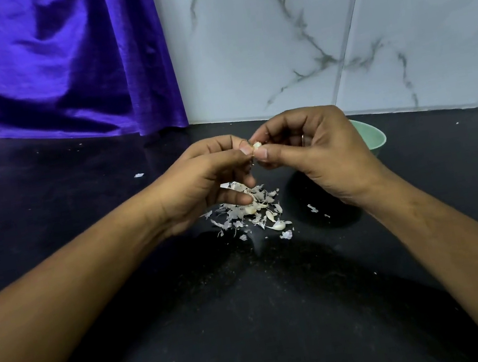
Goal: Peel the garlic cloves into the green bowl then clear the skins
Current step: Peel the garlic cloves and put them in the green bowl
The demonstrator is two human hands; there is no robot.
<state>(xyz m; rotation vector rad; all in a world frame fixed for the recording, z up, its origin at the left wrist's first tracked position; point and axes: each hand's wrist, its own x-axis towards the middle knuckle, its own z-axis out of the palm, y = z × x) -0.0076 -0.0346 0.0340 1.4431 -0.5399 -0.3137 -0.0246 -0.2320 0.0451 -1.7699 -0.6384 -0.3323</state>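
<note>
Papery white skins (245,208) lie in a loose heap on the black counter (251,304), right below the hands, w/ a few pale spare cloves (279,225) mixed in at the near edge. The clove (256,146) being worked is up in the air above that heap, pinched from both sides. The left hand (215,178) has thumb and forefinger closed on its left end, other fingers curled down toward the heap. The right hand (314,150) nips the other end the same way, rest of its fingers folded in. Only a small cream bit of the clove shows between the thumbnails, so I can't tell how much skin is on it.

The green bowl (373,134) sits behind the right hand, mostly hidden. Only its far rim shows, and I can't see what's inside.

Handling, as I judge it: the clove is tiny, light and firm, but prob. slick once bare, so I'd grip it at the ends and let a nail lift the skin at the tip. The skins weigh nothing and break up easily — any quick move or draught would scatter them. For clearing I'd sweep them w/ the side of a flat hand, not pick them up one by one, and pull the spare cloves out first.
</note>
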